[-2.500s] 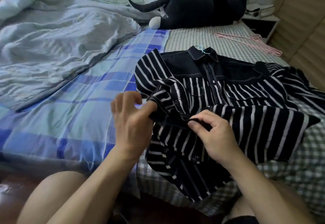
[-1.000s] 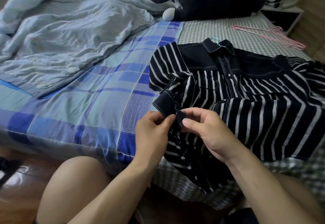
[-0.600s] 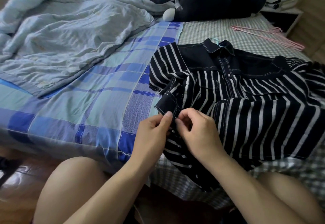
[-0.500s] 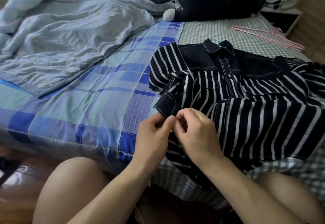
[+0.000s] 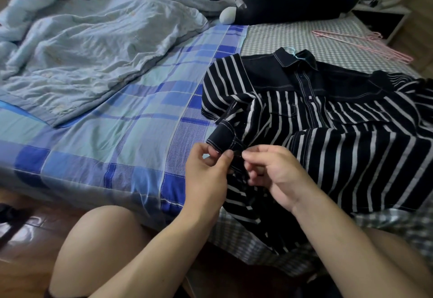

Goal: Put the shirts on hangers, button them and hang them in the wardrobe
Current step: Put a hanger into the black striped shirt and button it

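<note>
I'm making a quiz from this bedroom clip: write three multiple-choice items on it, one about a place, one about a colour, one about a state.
1. Where do the pink hangers lie?
A. On the checked sheet beyond the shirt
B. On the blue quilt
C. On the floor

2. What colours is the shirt?
A. Red with white dots
B. Dark with white stripes
C. Plain yellow

3. What are the two hands doing?
A. Resting flat on the bed
B. Lifting the plush cat
C. Pinching the shirt's cuff

Answers: 1 A, they lie on the checked sheet near the bed's far right edge. 2 B, white stripes run over dark cloth. 3 C, the left hand and right hand both pinch the cuff.
</note>
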Demonstrator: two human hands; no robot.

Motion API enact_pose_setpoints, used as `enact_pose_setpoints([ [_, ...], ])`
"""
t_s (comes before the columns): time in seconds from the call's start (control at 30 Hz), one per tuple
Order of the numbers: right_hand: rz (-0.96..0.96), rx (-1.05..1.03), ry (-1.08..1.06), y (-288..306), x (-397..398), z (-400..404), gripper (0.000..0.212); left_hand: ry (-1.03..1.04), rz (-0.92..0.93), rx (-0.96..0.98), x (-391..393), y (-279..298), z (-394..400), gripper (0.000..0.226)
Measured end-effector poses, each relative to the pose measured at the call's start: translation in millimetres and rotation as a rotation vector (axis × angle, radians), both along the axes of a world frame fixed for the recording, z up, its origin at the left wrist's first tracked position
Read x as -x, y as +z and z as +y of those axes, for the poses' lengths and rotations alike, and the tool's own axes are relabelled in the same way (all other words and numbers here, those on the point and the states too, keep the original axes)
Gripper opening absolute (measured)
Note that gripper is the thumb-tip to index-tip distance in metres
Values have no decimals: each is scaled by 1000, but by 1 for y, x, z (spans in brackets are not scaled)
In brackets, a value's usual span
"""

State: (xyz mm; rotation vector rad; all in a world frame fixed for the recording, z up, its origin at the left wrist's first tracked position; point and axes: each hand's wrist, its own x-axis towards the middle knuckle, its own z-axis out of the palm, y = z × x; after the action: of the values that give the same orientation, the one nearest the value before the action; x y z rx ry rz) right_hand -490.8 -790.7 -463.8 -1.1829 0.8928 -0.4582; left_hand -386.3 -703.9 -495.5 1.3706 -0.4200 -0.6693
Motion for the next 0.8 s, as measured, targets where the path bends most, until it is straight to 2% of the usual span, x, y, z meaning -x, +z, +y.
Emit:
enact_pose_setpoints([
  [0.1,149,244,-30,-9,-2,7,15,2,18,-11,1,1,1,26],
  [0.23,150,408,-118,-11,0,10,11,49,97,11,3,15,4,22],
  [0.27,163,496,-182,-11,2,9,10,56,63,16,4,19,7,23],
  [0.3,181,601,-263,-11,4,8,10,54,-45,30,6,22,11,23],
  [0.37,214,733,-394,-7,9,1,5,27,-403,108,8,30,22,24],
  [0.4,233,720,-397,-4,11,-4,10,26,-568,161,6,34,26,23],
  [0.43,269,658,-353,1,13,-8,23,51,-677,200,1,37,29,20],
  [0.47,304,568,-286,5,13,-13,40,95,-707,204,-6,40,29,18],
  [0.57,393,458,-105,19,8,-15,73,145,-488,74,-29,41,14,22],
  [0.63,442,466,-26,26,5,-13,79,104,-381,-69,-42,37,-1,17],
  [0.7,463,459,-6,37,10,-14,76,12,-373,-195,-57,35,-22,9],
  [0.8,463,470,-42,58,30,-20,61,-166,-425,-381,-81,45,-63,46],
])
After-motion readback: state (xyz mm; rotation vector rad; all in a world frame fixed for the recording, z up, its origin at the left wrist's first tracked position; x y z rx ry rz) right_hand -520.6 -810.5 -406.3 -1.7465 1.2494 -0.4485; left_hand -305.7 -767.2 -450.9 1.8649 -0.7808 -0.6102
